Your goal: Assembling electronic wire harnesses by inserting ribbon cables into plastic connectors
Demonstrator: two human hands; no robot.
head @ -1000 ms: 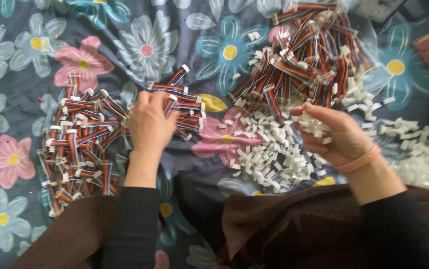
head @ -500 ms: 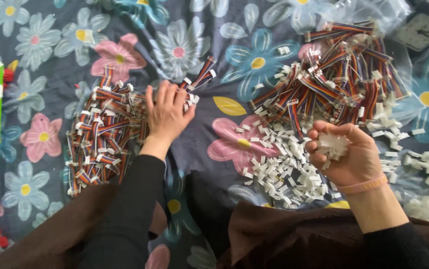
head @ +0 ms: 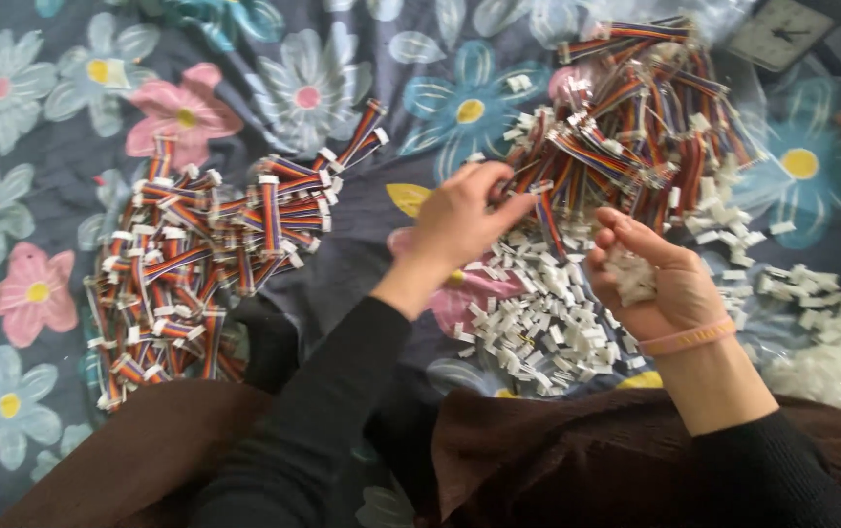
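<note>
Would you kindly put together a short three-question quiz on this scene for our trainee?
1. True or false: the right hand lies palm up with small white connectors in it.
2. What does the left hand pinch? A) a rainbow ribbon cable B) a clock C) a wristband
3. Which pile lies on the flowered cloth farthest to the left?

Key
1. True.
2. A, at the edge of the right-hand cable heap.
3. The left pile of ribbon cables; loose white connectors lie between the hands.
</note>
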